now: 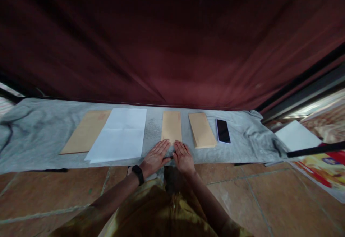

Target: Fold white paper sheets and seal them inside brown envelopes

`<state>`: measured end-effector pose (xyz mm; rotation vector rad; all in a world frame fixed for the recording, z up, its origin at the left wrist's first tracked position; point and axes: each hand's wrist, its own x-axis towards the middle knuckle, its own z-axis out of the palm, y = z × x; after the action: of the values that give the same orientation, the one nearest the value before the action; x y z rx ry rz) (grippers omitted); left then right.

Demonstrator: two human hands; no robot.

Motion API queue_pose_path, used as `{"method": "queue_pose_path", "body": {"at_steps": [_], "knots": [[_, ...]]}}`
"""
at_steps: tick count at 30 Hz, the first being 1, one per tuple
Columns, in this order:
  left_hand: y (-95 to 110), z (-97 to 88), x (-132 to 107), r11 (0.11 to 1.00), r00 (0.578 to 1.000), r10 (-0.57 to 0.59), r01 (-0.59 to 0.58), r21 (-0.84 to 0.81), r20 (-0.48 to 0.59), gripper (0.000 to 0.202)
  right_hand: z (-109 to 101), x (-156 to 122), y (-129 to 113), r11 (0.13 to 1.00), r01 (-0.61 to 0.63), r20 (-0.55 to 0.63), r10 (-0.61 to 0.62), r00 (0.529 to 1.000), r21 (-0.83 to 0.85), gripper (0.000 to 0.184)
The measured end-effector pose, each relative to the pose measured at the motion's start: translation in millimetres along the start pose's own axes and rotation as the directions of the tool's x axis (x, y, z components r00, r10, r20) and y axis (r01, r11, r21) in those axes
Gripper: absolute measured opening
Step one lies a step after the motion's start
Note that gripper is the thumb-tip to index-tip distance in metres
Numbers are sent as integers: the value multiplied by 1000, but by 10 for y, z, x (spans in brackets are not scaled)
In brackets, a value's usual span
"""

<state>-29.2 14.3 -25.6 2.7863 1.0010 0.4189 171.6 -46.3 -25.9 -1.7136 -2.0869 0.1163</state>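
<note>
"Brown paper lies straight ahead at twelve o'clock: a narrow envelope [171, 127], flat on the cloth-covered tabletop [245, 136]. What are our hands doing with it?"

"Nothing is clenched. Our left hand [156, 157] and right hand [184, 159] lie palm down, fingers straight, their tips at its six-o'clock edge. We aren't pinching it; whether we press down, we can't tell."

"How do we expect it to handle?"

"Light and thin, we judge, stiff enough to stay flat but easily creased if we squeeze the middle. On cloth it probably drags a little rather than skates."

"So where do we take hold?"

"By the long edges, at its three and nine o'clock, thumb on one and fingers on the other. The cloth is likely soft enough to let a fingertip slip under a corner."

"And the pile of envelopes [202, 131] at two o'clock?"

"Heavier as a lot, and its layers may slide over one another, so we'd want both long sides squared up in our grip."

"The white sheets [120, 133], towards ten?"

"Floppier, we think; they overlap the larger brown envelope [82, 133] near nine. Only the phone [222, 131], between two and three, should feel rigid and slick."
</note>
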Motion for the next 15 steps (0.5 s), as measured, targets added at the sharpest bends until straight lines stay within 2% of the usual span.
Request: {"method": "queue_pose_path", "body": {"at_steps": [7,15], "knots": [[-42,-16,-100,999,999,-22,23,37,-33,70,-18,-63,73,1000,-16,-41,15,999,-10,50],[-52,-64,-178,993,996,-55,62,103,-65,70,-30,-124,111,994,-107,-111,103,988,-26,50]]}}
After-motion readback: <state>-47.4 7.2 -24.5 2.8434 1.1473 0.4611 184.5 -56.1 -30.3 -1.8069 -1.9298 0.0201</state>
